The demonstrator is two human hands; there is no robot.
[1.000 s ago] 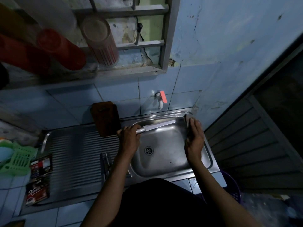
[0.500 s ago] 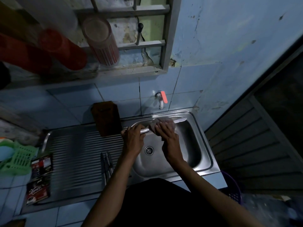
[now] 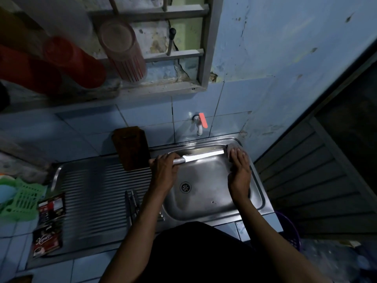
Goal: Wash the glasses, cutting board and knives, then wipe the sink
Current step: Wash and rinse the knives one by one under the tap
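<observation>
- The knife [image 3: 201, 155] lies level across the far part of the sink basin [image 3: 214, 197], handle to the person's left, blade tip to the right; holding it over the bowl probably lets any drips fall towards the drain [image 3: 185, 187].
- The left hand [image 3: 164, 174] is wrapped round the metal handle, fingers curled over it, which steadies the blade and keeps the fingers away from the edge.
- The right hand [image 3: 239, 170] is at the blade tip, fingers extended and close together over a greyish cloth or sponge [image 3: 229, 149]; whether the thumb pinches the blade beneath cannot be told.
- By judgement, this is the scrubbing of a knife, with the sink wiping not yet done.
- The tap [image 3: 199, 124], with its orange lever, sits on the tiled wall just behind the basin; no running water can be made out.
- The dark cutting board [image 3: 131, 148] leans upright against the tiles at the back of the ribbed draining board [image 3: 91, 190], likely so it can drain.
- More utensils [image 3: 131, 205], perhaps knives, lie on the draining board just left of the basin.
- Tumblers [image 3: 122, 52] lie on the window ledge above, red ones beside a clear ribbed one.
- Two sachets [image 3: 48, 240] lie at the draining board's left edge; the lower bears cursive white lettering too blurred to read.
- A green plastic basket [image 3: 20, 199] sits further left.
</observation>
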